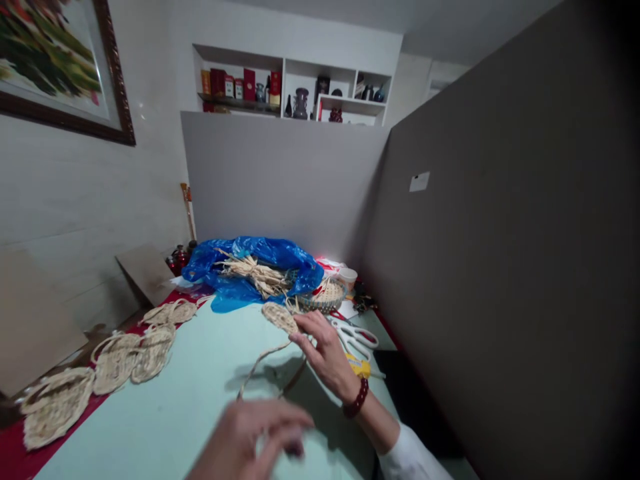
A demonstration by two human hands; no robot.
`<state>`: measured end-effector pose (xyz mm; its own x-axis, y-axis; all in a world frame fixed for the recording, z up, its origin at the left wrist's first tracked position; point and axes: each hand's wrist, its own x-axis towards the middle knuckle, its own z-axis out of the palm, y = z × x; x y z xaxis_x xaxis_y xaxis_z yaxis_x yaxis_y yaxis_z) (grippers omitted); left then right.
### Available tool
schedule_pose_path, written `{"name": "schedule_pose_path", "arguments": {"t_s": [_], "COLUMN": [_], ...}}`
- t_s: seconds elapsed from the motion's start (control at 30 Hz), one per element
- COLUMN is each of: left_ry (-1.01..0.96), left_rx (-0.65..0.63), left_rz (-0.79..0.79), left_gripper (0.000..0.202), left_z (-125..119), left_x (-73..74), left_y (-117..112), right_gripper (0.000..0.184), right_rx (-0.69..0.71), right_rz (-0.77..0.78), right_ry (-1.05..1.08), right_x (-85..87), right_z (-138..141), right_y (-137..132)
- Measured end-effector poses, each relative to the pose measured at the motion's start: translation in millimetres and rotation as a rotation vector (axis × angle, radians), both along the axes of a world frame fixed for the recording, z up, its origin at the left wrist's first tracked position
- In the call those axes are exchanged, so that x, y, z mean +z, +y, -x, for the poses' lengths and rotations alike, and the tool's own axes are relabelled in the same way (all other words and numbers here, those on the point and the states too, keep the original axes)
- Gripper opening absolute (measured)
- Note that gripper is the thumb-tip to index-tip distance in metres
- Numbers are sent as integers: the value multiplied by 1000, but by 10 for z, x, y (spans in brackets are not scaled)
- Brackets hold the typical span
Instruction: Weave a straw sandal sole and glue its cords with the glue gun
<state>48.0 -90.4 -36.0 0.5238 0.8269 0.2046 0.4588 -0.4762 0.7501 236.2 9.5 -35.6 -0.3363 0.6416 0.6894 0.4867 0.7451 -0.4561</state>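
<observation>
My right hand (326, 350) reaches forward over the pale green table (190, 393), its fingers closed on a small oval woven straw piece (280, 316). Long straw strands (260, 370) trail from that piece back toward me. My left hand (250, 440) is close to the camera and blurred at the bottom; its fingers seem pinched near the strand ends, but I cannot make out a grip. A dark red bead bracelet sits on my right wrist.
A blue plastic bag (260, 263) with loose straw lies at the back. A woven basket (325, 297), white scissors (355, 337) and a yellow tool are beside my right hand. Several woven straw pieces (120, 360) lie along the left edge. Grey partitions stand behind and right.
</observation>
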Motion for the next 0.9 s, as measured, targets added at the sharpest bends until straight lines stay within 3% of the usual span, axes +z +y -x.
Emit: {"name": "schedule_pose_path", "arguments": {"t_s": [0.07,0.1,0.17,0.27,0.4,0.47,0.67,0.8,0.9], "left_ry": [-189,-232,-258,-215,-91,-63,-76,-85,-86], "left_rx": [461,545,593,500,278,230,201,205,208], "left_rz": [-121,-175,-218,-210,-107,-81,-99,-112,-137], "left_gripper": [29,31,37,38,22,24,28,29,27], "left_z": [64,107,186,244,252,265,318,362,410], "left_x": [400,568,814,961,918,865,665,520,444], "left_y": [321,484,776,1066,1178,1164,1081,1055,1024], "right_gripper": [13,14,15,15,12,11,14,31,21], "right_rx": [4,5,7,2,-29,-31,19,143,251], "right_rz": [-64,-94,-147,-212,-254,-257,-195,-54,43], "right_ry": [-67,-103,-181,-293,-387,-410,-420,-342,-273], "right_x": [80,124,214,338,439,448,402,437,494], "right_z": [16,26,45,75,137,179,221,109,25], "right_y": [-35,-45,-39,28,134,157,140,153,168]}}
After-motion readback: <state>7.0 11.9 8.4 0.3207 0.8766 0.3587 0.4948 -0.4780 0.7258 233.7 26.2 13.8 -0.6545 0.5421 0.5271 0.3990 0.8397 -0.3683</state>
